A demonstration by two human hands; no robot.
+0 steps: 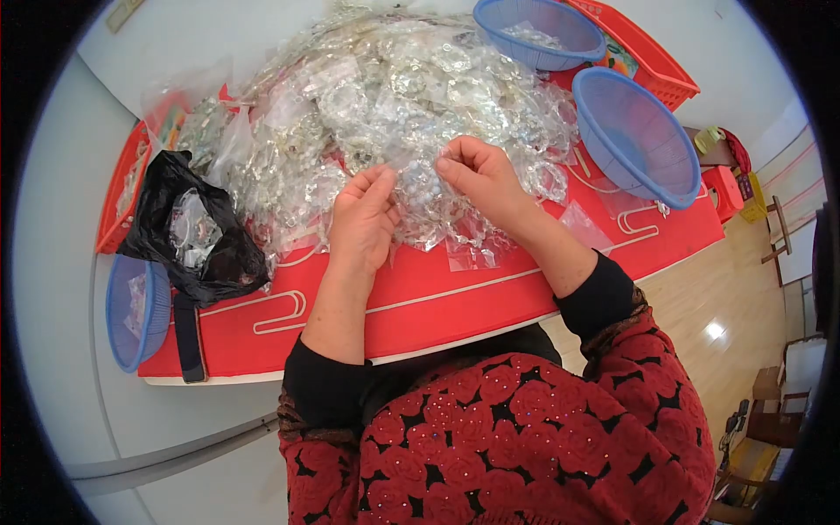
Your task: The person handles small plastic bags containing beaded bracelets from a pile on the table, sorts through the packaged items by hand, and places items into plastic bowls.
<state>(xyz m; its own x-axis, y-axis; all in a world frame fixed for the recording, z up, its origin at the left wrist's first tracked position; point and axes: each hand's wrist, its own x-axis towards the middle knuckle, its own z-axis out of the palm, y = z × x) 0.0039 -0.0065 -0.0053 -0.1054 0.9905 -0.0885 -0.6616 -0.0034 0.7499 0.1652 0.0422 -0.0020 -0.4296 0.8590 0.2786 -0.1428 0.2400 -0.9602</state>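
Observation:
My left hand point(360, 223) is closed in a pinch, thumb against the fingertips, at the near side of a big heap of small clear packets point(376, 87). Opposite it, my right hand point(486, 182) pinches with thumb and forefinger. Between the two pinches spans a small clear plastic bag point(418, 179), with pale bluish bits showing in or behind it. Its edges blend into the shiny heap, so its outline is hard to follow. Many packets in the pile hold silvery, chain-like pieces.
A black plastic bag point(229, 262) holding packets stands left, by a blue basket point(159, 302) and a red basket point(112, 229). Two blue baskets point(678, 166) point(499, 48) and a red crate point(669, 86) are at right. A red cloth point(420, 328) covers the table.

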